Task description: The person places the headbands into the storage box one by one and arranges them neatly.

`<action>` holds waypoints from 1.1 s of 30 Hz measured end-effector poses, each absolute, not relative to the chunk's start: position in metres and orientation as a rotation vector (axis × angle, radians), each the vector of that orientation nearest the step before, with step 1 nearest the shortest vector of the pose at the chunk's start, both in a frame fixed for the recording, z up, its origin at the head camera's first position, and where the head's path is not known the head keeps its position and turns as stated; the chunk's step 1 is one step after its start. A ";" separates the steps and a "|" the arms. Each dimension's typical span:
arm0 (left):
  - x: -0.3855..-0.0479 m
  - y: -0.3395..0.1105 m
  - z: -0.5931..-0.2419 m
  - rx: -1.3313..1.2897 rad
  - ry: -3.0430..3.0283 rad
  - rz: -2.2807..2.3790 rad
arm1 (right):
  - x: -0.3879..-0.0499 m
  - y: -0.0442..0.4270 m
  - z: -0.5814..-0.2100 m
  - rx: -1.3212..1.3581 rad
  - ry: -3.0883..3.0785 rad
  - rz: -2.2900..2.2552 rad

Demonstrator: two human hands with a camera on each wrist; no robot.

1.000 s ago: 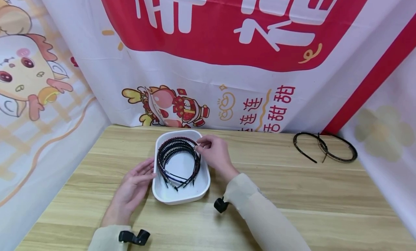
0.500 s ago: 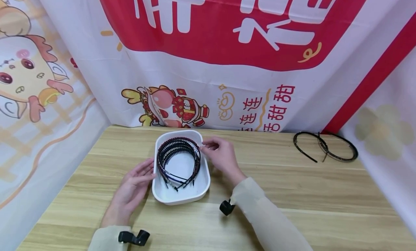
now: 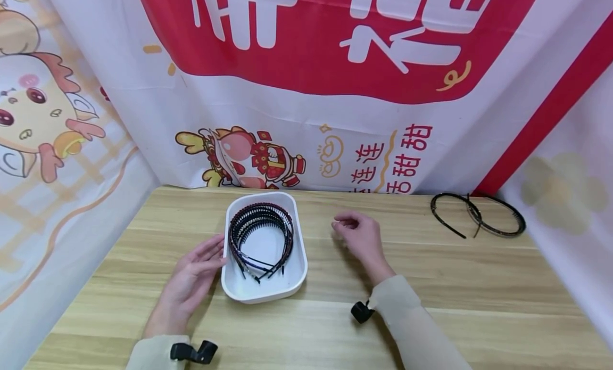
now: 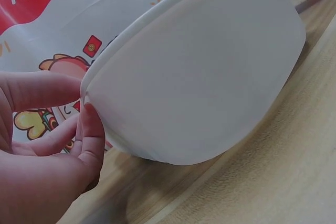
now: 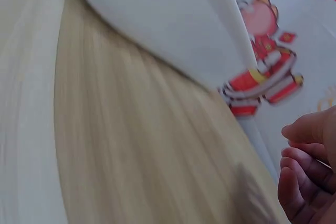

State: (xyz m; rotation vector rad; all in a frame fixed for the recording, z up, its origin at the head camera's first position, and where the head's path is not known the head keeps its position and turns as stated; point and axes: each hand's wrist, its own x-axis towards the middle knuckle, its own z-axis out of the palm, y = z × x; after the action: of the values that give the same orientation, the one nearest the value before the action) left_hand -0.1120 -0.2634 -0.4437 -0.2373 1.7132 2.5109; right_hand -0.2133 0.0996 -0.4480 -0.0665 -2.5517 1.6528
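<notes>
A white plastic basin [image 3: 297, 263] with rounded corners stands on the table and holds several dark toothed headbands [image 3: 261, 213], nested together with their ends crossing. My left hand [image 3: 193, 271] is at its left side. In the left wrist view, thumb and fingertips meet at the basin's rim and pinch it, with the fingers [image 4: 93, 135] against the outer wall. My right hand [image 3: 361, 237] is over the table to the right of the basin, apart from it. Its fingers are loosely bent and nothing is seen in them.
Two more dark headbands [image 3: 500, 233] lie overlapping at the table's far right. A printed cloth backdrop [image 3: 311, 141] rises behind the wooden table [image 3: 325, 333], with further cloth [image 3: 565, 226] at both sides. Each sleeve carries a small black camera mount [image 3: 361, 311].
My right hand has moved away from the headbands, past the basin's right rim, and out to the right. My left hand and the basin have stayed in place.
</notes>
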 end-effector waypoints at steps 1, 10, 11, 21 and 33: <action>-0.112 -0.263 -0.444 -0.239 1.713 2.512 | -0.214 0.106 -0.450 -0.083 -2.552 1.635; -0.113 -0.263 -0.444 -0.249 1.721 2.504 | -0.214 0.168 -0.461 -0.260 -2.556 1.538; -0.113 -0.263 -0.444 -0.250 1.722 2.503 | -0.214 0.174 -0.461 -0.280 -2.558 1.524; -0.113 -0.263 -0.445 -0.229 1.716 2.511 | -0.217 0.229 -0.460 -0.452 -2.535 1.382; -0.112 -0.262 -0.444 -0.228 1.715 2.518 | -0.212 0.298 -0.457 -0.740 -2.423 1.409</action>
State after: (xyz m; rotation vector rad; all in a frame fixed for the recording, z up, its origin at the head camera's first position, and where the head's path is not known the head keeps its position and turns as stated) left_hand -0.1125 -0.2620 -0.4443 -0.2281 1.7154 2.5184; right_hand -0.2115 0.2984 -0.4571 -0.7403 -2.4235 1.4092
